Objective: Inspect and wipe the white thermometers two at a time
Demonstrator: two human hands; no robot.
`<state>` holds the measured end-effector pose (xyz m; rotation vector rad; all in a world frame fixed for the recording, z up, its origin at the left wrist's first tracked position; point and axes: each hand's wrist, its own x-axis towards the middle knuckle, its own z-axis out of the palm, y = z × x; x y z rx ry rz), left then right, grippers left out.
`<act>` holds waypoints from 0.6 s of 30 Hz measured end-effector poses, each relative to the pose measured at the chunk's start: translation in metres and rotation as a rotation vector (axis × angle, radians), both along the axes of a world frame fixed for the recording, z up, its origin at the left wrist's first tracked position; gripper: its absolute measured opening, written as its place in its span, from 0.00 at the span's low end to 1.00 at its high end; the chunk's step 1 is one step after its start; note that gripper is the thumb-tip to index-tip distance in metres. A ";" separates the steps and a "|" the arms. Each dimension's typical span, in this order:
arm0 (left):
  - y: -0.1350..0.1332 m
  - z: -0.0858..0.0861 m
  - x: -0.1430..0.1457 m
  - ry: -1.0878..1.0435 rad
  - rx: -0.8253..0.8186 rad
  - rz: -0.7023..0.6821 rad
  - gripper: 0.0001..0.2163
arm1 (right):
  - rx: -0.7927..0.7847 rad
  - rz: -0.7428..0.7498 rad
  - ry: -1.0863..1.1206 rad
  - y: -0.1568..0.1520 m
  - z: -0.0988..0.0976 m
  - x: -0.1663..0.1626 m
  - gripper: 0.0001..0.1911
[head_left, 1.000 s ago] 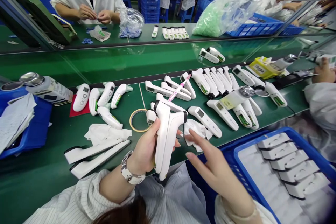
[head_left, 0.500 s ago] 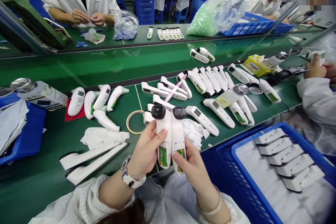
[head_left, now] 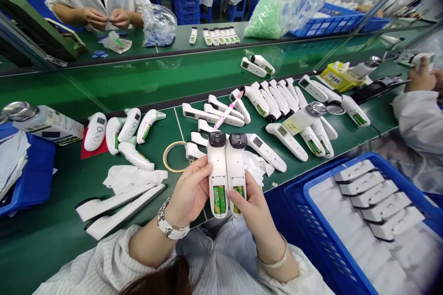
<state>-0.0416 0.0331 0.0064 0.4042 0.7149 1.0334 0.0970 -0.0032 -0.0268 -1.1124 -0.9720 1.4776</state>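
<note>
Side by side in front of me are two white infrared thermometers, their black sensor heads up and green batteries showing in uncovered compartments. My left hand (head_left: 189, 190) is closed around the edge of the left thermometer (head_left: 218, 166). The right thermometer (head_left: 236, 161) is gripped by my right hand (head_left: 254, 200), its thumb over the battery compartment. Just beyond them lie more white thermometers (head_left: 265, 150), a roll of tape (head_left: 165, 159) and a crumpled white cloth (head_left: 256, 168). A pink and white toothbrush (head_left: 229, 110) rests across several thermometers.
At right stands a blue crate (head_left: 306, 189) with white thermometers in rows. A metal-topped bottle (head_left: 301, 119) is among the thermometers; another bottle (head_left: 48, 123) stands left by a blue bin (head_left: 38, 184) of papers. Across the bench are a co-worker's hands (head_left: 107, 19); another person's hand (head_left: 420, 76) is far right.
My left thumb has moved off the front of the left thermometer to its edge. Both thermometers have tilted slightly, so their sensor heads and batteries face me more. The camera view has shifted a little.
</note>
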 end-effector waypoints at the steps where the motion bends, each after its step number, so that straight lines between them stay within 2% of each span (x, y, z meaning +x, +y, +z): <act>1: 0.000 0.000 0.000 -0.004 0.003 -0.002 0.13 | 0.002 0.004 -0.006 0.000 0.000 0.000 0.18; 3: -0.001 -0.001 0.001 -0.013 0.010 -0.005 0.13 | 0.028 0.007 -0.026 0.000 -0.001 0.000 0.18; 8: -0.001 -0.001 0.001 -0.032 0.037 -0.011 0.13 | 0.096 -0.113 -0.018 -0.001 -0.006 -0.001 0.15; 12: -0.002 -0.001 0.001 0.005 0.051 -0.013 0.13 | 0.104 -0.034 -0.002 -0.002 -0.008 0.001 0.18; 18: -0.007 -0.004 0.001 0.001 0.152 -0.022 0.13 | 0.225 -0.003 -0.077 -0.005 -0.009 0.005 0.22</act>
